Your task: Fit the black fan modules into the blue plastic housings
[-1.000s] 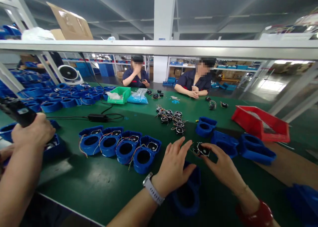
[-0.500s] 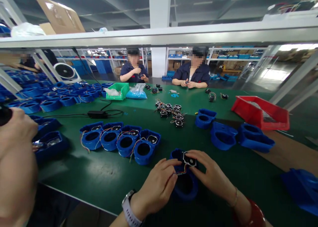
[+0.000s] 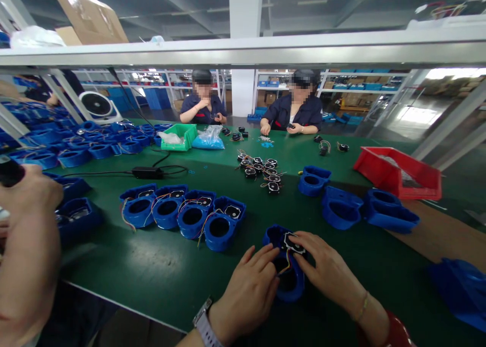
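Note:
A blue plastic housing with a large round opening lies on the green table in front of me. My right hand grips a small black motor between thumb and fingers, at the upper compartment of this housing. The motor is slightly tilted; whether it is fully seated I cannot tell. Red, yellow and dark wires run from it down to my left hand. That hand is closed around their lower ends, its fingertips against the housing's left rim.
To the left stand several housings with motors in them. Loose motors lie in the middle, other blue housings and a red bin to the right. A co-worker's arm reaches in at left; two people sit opposite.
The left fingers have moved slightly right and opened out from a tighter pinch. The motor and right hand have shifted a little right. Opposite, one person's hand has moved to the small parts.

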The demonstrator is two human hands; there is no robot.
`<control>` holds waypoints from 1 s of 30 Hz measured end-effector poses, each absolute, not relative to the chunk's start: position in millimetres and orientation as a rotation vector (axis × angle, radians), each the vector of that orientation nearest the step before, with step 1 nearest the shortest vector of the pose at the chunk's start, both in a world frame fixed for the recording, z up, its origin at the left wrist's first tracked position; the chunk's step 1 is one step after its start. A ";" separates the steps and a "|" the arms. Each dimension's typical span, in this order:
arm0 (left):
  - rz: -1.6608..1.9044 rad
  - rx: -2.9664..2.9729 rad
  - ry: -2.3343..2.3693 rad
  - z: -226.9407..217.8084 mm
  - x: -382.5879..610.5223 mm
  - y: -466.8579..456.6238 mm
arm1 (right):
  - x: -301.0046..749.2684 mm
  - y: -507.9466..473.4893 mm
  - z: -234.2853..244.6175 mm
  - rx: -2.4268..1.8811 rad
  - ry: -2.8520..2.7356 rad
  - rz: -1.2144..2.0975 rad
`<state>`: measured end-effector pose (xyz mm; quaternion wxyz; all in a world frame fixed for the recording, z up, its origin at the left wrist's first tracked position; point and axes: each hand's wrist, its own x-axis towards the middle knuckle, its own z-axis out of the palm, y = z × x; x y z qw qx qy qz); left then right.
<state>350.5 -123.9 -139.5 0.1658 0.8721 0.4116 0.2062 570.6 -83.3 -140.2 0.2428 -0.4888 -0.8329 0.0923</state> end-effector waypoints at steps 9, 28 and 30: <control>0.592 2.466 1.163 -138.5 350.3 -121.8 | 567.4 -84.1 -132.3 -1.505 -2.387 0.226; 0.483 2.603 1.029 -141.8 369.9 -104.6 | 665.4 -30.5 -137.3 -1.777 -1.995 -0.062; 0.494 2.619 1.044 -140.3 366.6 -97.0 | 686.5 -20.0 -150.3 -2.033 -2.011 -0.049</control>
